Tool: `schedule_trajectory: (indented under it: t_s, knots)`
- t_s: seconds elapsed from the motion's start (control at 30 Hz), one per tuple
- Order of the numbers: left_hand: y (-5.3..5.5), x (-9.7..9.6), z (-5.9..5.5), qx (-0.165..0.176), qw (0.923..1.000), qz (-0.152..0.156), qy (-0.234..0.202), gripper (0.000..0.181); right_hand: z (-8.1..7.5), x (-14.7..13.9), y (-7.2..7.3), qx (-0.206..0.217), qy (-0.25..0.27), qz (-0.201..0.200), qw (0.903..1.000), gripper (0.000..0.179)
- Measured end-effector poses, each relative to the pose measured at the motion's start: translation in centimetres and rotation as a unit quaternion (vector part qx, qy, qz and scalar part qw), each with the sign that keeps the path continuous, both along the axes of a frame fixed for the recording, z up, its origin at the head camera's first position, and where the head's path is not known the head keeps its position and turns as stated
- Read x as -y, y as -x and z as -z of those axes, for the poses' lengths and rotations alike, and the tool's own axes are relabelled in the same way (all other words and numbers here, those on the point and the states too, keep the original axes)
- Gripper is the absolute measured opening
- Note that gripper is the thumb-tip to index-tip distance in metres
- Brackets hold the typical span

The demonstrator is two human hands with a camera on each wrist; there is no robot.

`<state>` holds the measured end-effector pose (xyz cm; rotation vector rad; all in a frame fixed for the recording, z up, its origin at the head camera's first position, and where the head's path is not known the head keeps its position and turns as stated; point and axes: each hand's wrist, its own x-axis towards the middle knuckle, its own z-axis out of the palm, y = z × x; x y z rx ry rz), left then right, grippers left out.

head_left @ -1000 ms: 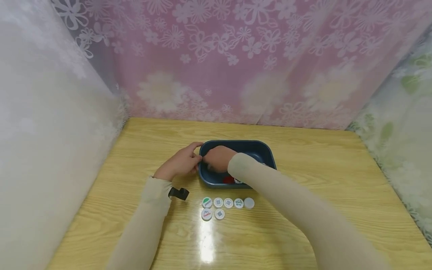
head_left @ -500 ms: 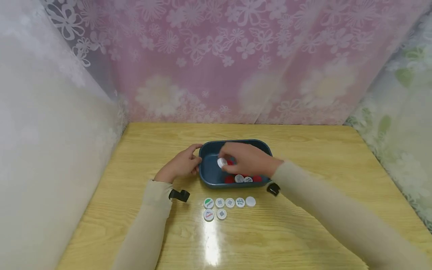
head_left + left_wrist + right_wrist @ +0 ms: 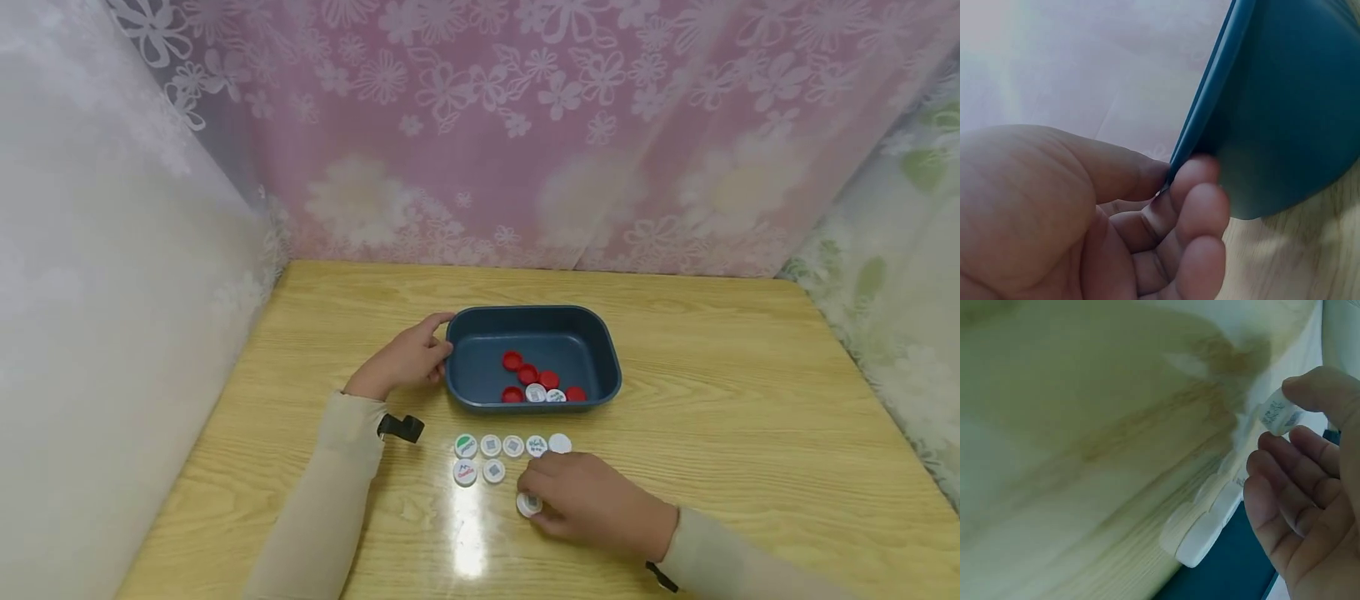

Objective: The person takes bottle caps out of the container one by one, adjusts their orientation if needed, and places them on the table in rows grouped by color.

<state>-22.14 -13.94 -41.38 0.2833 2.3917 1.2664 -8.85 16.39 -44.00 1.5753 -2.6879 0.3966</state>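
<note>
My right hand (image 3: 588, 500) pinches a white bottle cap (image 3: 529, 503) between thumb and fingers, low over the table in front of the cap rows. In the right wrist view the same cap (image 3: 1280, 413) shows printing on its side. My left hand (image 3: 405, 362) holds the left rim of a dark blue basin (image 3: 457, 392), thumb and fingers either side of the wall, as the left wrist view shows at the rim (image 3: 1210, 94). Several red caps (image 3: 527, 374) and two white caps (image 3: 536, 392) lie inside the basin.
On the wooden table (image 3: 337, 517), white caps form two rows in front of the basin: a longer back row (image 3: 513, 447) and a shorter front row with a printed cap (image 3: 465, 472). A pink floral curtain (image 3: 465, 150) hangs behind the table.
My right hand has lifted a white cap out of the basin and brought it toward me, beside the front row. My left hand stays at the basin's rim.
</note>
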Motion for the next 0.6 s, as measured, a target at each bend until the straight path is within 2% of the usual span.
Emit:
schedule_trajectory:
  t_s: [0.13, 0.23, 0.43, 0.6]
  knots:
    - [0.0, -0.2, -0.3, -0.001, 1.0, -0.005, -0.005, 0.055, 0.3, 0.6, 0.3, -0.042, -0.015, -0.012, 0.9989, 0.011]
    - [0.0, -0.2, -0.3, 0.007, 0.9999, -0.008, -0.01, 0.056, 0.1, 1.0, 0.4, -0.068, -0.015, -0.005, 0.9975, 0.009]
    - [0.0, -0.1, -0.3, 0.011, 0.9998, -0.01, -0.01, 0.056, 0.2, 1.5, 0.8, -0.052, -0.008, 0.029, 0.9982, 0.008]
    - [-0.1, 0.0, -0.3, 0.016, 0.9998, -0.012, -0.01, 0.056, 0.5, 1.5, 1.1, -0.051, -0.006, 0.026, 0.9983, 0.008]
